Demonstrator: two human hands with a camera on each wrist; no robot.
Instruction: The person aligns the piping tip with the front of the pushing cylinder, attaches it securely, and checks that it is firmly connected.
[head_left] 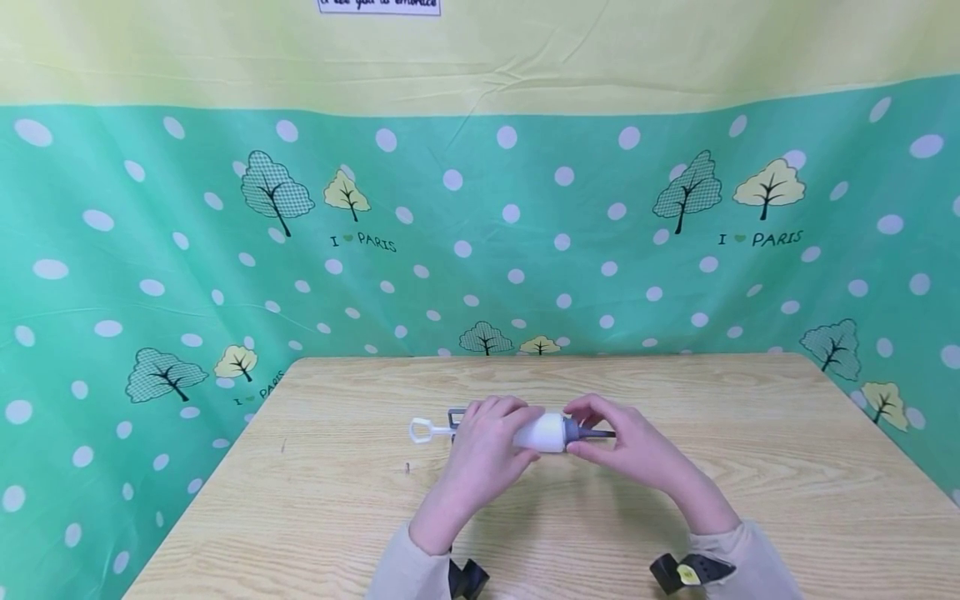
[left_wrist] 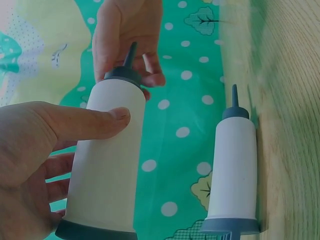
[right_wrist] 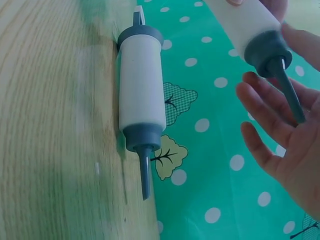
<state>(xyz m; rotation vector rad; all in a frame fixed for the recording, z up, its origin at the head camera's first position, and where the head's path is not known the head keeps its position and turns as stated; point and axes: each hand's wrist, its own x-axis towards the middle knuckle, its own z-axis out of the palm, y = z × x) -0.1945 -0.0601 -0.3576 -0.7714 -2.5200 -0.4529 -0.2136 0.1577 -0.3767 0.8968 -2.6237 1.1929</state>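
Note:
My left hand (head_left: 487, 446) grips the barrel of a large white syringe (head_left: 542, 433), its thumb across the side in the left wrist view. The syringe has a dark grey nozzle cap (left_wrist: 123, 74) with a long thin tip. With thumb and fingers, my right hand (head_left: 626, 442) pinches around that cap; its other fingers are spread beneath the tip in the right wrist view. Nearby on the table lies a second white syringe (right_wrist: 142, 85) with the same grey cap and tip, mostly hidden behind the hands in the head view. A white loop handle (head_left: 422, 430) shows left of my left hand.
Both hands work over a wood-grain table (head_left: 315, 517). A small dark speck (head_left: 407, 468) lies on it to the left. Behind the table hangs a green dotted cloth (head_left: 420, 192) printed with trees.

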